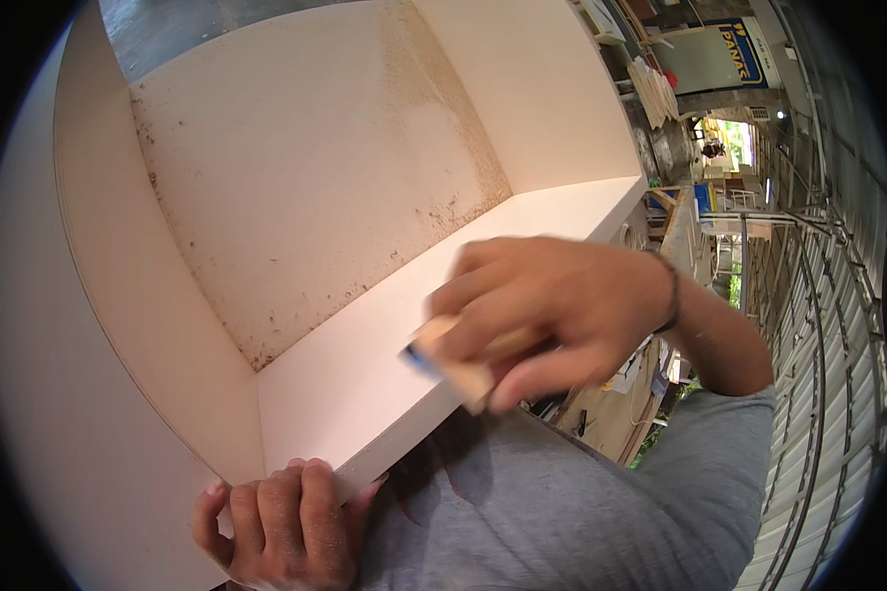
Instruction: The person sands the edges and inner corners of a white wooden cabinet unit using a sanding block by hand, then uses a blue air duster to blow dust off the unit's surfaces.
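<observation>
In the centre, the right hand (552, 305) has fingers closed on a small wooden block (453, 364), pressed on a white cabinet (345, 384) panel. The left hand (281, 522) grips its lower corner. Brown dust speckles the back panel (306, 187); a cluttered workshop (719, 167) shows at upper right.

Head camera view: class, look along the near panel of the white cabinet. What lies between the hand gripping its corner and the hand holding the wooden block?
Only a bare stretch of the white panel lies between the left hand and the right hand holding the block, in the head view.
</observation>
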Tool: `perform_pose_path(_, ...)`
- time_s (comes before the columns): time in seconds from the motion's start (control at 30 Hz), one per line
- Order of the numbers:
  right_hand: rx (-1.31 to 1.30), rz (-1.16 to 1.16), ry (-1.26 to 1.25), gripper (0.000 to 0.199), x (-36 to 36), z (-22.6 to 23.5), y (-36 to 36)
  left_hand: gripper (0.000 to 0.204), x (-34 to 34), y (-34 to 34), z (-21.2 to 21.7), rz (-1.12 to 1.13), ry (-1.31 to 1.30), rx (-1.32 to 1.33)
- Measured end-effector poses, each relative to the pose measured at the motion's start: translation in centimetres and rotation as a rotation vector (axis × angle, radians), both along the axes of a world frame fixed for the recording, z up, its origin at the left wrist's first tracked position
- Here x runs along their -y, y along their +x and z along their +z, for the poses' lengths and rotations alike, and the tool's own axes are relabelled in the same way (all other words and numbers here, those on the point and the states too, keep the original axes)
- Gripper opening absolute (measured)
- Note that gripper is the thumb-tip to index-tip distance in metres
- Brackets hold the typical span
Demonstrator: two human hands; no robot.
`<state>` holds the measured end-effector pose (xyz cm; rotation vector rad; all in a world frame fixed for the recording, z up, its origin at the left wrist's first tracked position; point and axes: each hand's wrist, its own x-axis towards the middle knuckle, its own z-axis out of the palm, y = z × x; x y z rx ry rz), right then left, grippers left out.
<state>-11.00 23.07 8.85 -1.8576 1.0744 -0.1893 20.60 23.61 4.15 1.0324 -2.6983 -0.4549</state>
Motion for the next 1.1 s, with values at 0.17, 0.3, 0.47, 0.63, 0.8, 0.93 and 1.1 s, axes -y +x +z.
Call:
perform_pose_path(0.17, -0.143, -0.321, 0.217, 0.036, -2.0, 1.7, -6.3, 0.042, -0.5, -0.1, 0.4, 0.042, -0.08, -0.026)
perform_pose_path(0.3, -0.061, -0.145, 0.058, 0.033, -1.8, 0.3, -4.3, 0.039, -0.1, -1.0, 0.4, -0.04, -0.05, -0.015)
perform_pose_path(0.47, 0.047, -0.039, -0.082, 0.032, 0.2, -1.7, -1.4, 0.04, 0.1, -0.3, 0.0, 0.017, -0.084, -0.029)
perform_pose_path(0.63, -0.177, -0.249, 0.197, 0.035, -2.7, 2.0, -6.1, 0.04, -0.2, -0.9, 0.7, 0.007, -0.068, -0.038)
perform_pose_path(0.8, 0.042, 0.0, 0.011, 0.034, 0.8, -1.1, 0.7, 0.039, 0.4, -0.1, -0.1, 0.03, -0.07, -0.059)
perform_pose_path(0.93, -0.106, -0.228, 0.101, 0.036, -3.3, 1.5, -6.3, 0.038, -0.3, -0.8, 0.8, 0.022, -0.048, -0.024)
perform_pose_path(1.1, 0.104, 0.149, -0.084, 0.037, 1.5, -0.9, 4.3, 0.038, 0.6, -0.7, -0.1, 0.029, -0.093, -0.065)
